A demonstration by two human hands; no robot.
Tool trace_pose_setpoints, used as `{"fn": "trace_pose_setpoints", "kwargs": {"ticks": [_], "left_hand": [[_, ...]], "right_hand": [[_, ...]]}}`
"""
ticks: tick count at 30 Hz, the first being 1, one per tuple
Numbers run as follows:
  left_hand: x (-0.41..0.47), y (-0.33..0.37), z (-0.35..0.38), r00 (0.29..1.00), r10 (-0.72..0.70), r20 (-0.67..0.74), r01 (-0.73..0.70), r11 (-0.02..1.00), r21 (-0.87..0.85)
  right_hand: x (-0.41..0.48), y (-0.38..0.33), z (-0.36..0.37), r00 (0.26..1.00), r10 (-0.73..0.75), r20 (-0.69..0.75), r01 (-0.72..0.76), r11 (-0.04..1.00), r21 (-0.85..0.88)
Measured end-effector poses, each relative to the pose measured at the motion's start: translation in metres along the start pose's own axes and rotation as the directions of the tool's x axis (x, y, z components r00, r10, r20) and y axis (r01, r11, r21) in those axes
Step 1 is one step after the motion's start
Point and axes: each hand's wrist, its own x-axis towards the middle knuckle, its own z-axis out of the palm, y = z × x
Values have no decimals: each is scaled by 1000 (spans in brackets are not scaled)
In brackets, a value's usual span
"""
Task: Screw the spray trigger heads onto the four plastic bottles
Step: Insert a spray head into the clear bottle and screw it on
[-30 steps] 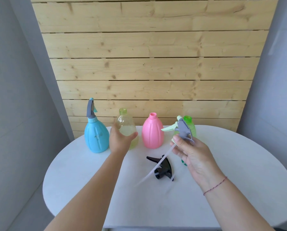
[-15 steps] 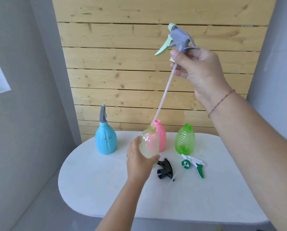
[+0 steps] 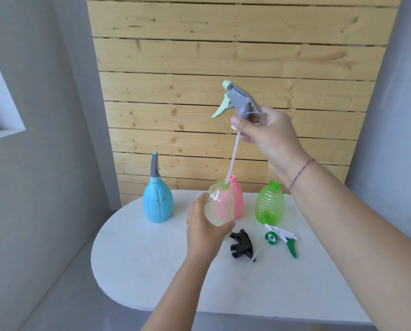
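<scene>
My left hand (image 3: 205, 231) grips a clear yellowish bottle (image 3: 220, 204), lifted in front of the pink bottle (image 3: 237, 201). My right hand (image 3: 270, 137) holds a grey and pale-green trigger head (image 3: 239, 101) high above it. The head's white dip tube (image 3: 233, 161) slants down, with its tip at the clear bottle's mouth. A blue bottle (image 3: 157, 203) at the left carries a grey trigger head. A green ribbed bottle (image 3: 269, 204) stands open-necked at the right. A black trigger head (image 3: 241, 246) and a green-and-white one (image 3: 281, 238) lie on the table.
The white oval table (image 3: 151, 271) stands against a wooden slat wall (image 3: 223, 68), with grey walls on both sides. A window ledge (image 3: 3, 130) shows at the far left. The table's front edge drops to a grey floor.
My right hand has come down with the trigger head, so the dip tube tip now meets the clear bottle's mouth. My left hand keeps the bottle raised.
</scene>
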Motion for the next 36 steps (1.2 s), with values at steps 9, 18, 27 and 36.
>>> {"fn": "trace_pose_setpoints", "kwargs": {"ticks": [9, 18, 27, 36], "left_hand": [[4, 14, -11, 988, 3, 157, 30, 978, -204], [10, 18, -18, 928, -45, 371, 147, 956, -254], [8, 14, -36, 634, 142, 760, 386, 794, -470], [-3, 8, -28, 529, 204, 824, 615, 577, -538]], "right_hand": [[-19, 39, -6, 961, 107, 256, -90, 993, -77], [-24, 53, -13, 920, 175, 351, -161, 984, -70], [-16, 59, -31, 770, 193, 608, -352, 923, 153], [-22, 74, -37, 747, 122, 654, -440, 828, 348]]}}
